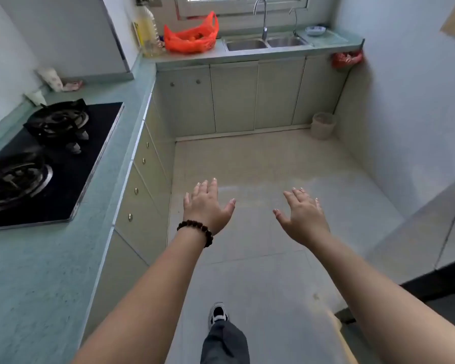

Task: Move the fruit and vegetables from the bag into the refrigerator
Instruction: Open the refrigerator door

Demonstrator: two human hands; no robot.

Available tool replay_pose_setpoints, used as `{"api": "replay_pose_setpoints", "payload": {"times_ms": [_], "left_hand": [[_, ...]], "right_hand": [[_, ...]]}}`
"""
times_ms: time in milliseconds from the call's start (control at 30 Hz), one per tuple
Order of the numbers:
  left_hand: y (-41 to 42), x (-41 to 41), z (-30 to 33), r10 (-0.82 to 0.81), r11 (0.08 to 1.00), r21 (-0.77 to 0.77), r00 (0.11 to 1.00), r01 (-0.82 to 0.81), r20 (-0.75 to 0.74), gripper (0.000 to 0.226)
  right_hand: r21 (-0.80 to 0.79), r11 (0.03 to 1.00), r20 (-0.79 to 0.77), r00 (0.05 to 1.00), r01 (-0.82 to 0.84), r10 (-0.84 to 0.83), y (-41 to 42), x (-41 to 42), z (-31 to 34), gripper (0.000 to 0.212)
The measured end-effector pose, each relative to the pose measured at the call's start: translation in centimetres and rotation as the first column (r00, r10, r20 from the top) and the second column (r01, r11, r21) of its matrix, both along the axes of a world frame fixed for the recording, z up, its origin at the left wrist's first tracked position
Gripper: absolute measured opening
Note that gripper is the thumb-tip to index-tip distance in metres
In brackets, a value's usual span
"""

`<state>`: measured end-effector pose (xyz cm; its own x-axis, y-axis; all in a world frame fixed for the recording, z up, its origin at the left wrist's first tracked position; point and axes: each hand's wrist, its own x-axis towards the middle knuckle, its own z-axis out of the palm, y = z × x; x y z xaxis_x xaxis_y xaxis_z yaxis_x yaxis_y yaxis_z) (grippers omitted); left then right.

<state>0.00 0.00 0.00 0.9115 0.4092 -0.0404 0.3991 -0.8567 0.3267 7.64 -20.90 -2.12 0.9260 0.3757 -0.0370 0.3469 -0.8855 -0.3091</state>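
- Left hand point(206, 206) and right hand point(304, 216) reach forward, fingers spread, holding nothing.
- Orange bag point(191, 35) sits well ahead on the counter point(247, 57); step closer, then grasp its handles.

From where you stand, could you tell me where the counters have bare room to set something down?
The near left counter, this side of the stove, is bare. So is the strip between the red bag and the sink. The far corner is crowded: an oil bottle stands against the bag. A bowl sits right of the sink.
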Motion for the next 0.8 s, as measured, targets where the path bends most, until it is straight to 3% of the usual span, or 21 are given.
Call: {"api": "replay_pose_setpoints", "payload": {"times_ms": [367, 800], "left_hand": [[10.5, 18.0, -1.9, -0.119, 0.992, 0.021, 0.987, 0.122, -0.109, 0.074], [7.9, 39.2, -4.5, -0.347, 0.933, 0.035, 0.922, 0.358, -0.171, 0.074]], "right_hand": [[-0.018, 0.985, -0.056, 0.984, 0.17, -0.171, 8.8, 15.5, -1.7, 0.062], [-0.02, 0.927, -0.109, 0.92, 0.375, -0.375, 6.5, 31.1, -4.9, 0.061]]}}
